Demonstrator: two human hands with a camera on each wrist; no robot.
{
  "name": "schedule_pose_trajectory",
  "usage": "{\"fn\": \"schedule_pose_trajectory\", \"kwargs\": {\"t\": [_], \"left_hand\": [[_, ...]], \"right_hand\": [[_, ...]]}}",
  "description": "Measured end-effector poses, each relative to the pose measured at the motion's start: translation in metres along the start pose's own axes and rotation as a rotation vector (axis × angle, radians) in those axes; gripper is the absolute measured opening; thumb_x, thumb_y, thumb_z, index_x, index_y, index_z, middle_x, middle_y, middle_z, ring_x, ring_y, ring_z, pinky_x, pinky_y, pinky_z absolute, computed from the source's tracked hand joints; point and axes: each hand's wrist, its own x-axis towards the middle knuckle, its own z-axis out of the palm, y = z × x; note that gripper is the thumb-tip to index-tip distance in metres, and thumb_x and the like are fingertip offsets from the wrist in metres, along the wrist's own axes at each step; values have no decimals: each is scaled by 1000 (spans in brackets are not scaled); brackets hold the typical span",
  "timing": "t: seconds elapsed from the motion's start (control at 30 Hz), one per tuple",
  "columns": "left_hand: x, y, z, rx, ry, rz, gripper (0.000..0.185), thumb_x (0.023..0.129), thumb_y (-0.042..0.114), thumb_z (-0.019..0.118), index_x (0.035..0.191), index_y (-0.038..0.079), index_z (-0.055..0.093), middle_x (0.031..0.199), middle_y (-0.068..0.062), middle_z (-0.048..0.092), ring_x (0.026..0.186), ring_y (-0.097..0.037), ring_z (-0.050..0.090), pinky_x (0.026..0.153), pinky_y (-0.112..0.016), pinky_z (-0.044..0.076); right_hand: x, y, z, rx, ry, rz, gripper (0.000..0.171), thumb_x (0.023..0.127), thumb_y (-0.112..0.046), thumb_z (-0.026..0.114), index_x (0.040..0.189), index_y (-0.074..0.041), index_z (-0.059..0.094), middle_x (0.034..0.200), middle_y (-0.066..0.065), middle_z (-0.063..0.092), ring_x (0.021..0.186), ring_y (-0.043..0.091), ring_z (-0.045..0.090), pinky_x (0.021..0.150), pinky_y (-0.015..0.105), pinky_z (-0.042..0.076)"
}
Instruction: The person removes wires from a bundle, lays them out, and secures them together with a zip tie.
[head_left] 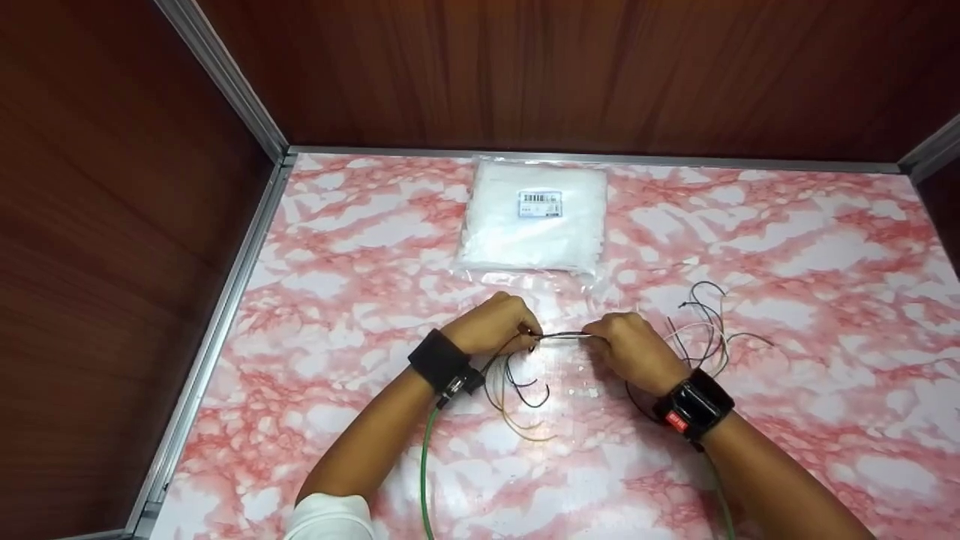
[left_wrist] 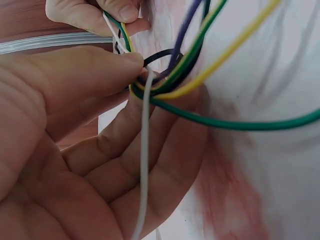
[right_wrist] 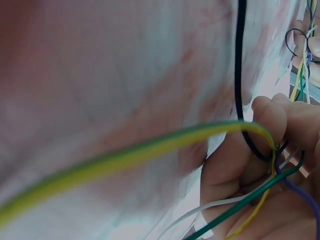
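My left hand (head_left: 491, 324) sits at the middle of the table (head_left: 795, 247), a glossy surface with a pink and white marbled pattern. Its thumb and curled fingers pinch one end of a bundle of thin wires (head_left: 564, 337). The bundle runs as a short, taut, horizontal stretch to my right hand (head_left: 634, 349), whose fingers are closed around the other end. Loose wire tails curl down onto the table below my left hand and fan out in loops beyond my right wrist. Behind my hands lies a flat, clear plastic bag (head_left: 534, 217) of white contents with a barcode label. Dark wood-grain walls with metal edging surround the table.

The left wrist view shows what the head view cannot: smooth, round, plastic-coated strands in green, yellow, purple, black and white, crossing at my thumb tip. The right wrist view shows the same colours pressed between thumb and fingers, with a blurred yellow-green strand sweeping across the foreground.
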Motion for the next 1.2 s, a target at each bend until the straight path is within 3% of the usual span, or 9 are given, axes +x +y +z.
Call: {"fn": "schedule_pose_trajectory", "kwargs": {"t": [0.23, 0.33, 0.43, 0.63, 0.8, 0.93, 1.1, 1.2], "left_hand": [[-4, -2, -3, -26, -19, -90, 9, 83, 8, 74, 89, 9, 79, 82, 4, 73, 74, -7, 62, 70, -21, 48], [-7, -5, -5, -39, -26, -91, 11, 81, 5, 73, 90, 9, 79, 84, 3, 73, 75, -6, 62, 70, -21, 48], [-9, -9, -7, -46, -28, -44, 13, 82, 2, 71, 91, 7, 79, 85, 1, 73, 72, -5, 60, 69, -20, 48], [-13, -11, -9, -80, 2, 121, 13, 84, -3, 64, 86, 2, 77, 74, -3, 69, 58, -6, 48, 56, -20, 40], [-9, -11, -8, -31, 32, 169, 16, 86, -2, 63, 75, 3, 74, 61, 0, 58, 53, -4, 40, 53, -21, 33], [-5, -9, -6, 21, 60, 172, 16, 84, -2, 66, 69, 3, 71, 57, 5, 51, 52, -5, 37, 53, -22, 31], [-6, -9, -7, 63, 107, 119, 5, 77, 2, 70, 73, 4, 68, 63, 3, 56, 58, -9, 47, 59, -24, 39], [-7, -8, -7, 66, 123, 59, 8, 76, 4, 73, 75, 8, 66, 68, 4, 59, 63, -9, 51, 62, -24, 42]], "right_hand": [[-3, 5, -6, -24, 24, 23, 19, 87, -1, 69, 74, -14, 71, 69, 0, 64, 64, 14, 61, 57, 32, 48], [-4, 9, -8, -41, 35, 19, 21, 87, 0, 68, 70, -13, 68, 69, 1, 64, 65, 16, 62, 57, 33, 48], [-6, 11, -9, -60, 40, 13, 22, 87, -2, 69, 68, -13, 66, 68, 2, 64, 65, 16, 63, 57, 33, 48], [-10, 9, -8, -136, 57, 22, 26, 85, 2, 67, 64, -12, 61, 64, -1, 57, 60, 14, 55, 54, 32, 45], [-9, 0, -3, -208, 39, 25, 20, 84, 3, 64, 68, -9, 60, 65, 0, 51, 56, 18, 52, 48, 34, 44], [-8, -10, -5, -238, -25, 81, 15, 82, -13, 72, 77, -7, 59, 73, 3, 50, 61, 22, 53, 52, 39, 46], [-6, -23, -10, -326, -91, 93, 53, 73, -47, 81, 94, -4, 59, 86, 10, 52, 76, 31, 54, 67, 47, 45], [-1, -31, -8, -357, -30, 42, 55, 74, -50, 80, 99, -4, 61, 93, 12, 54, 83, 33, 53, 74, 49, 42]]}}
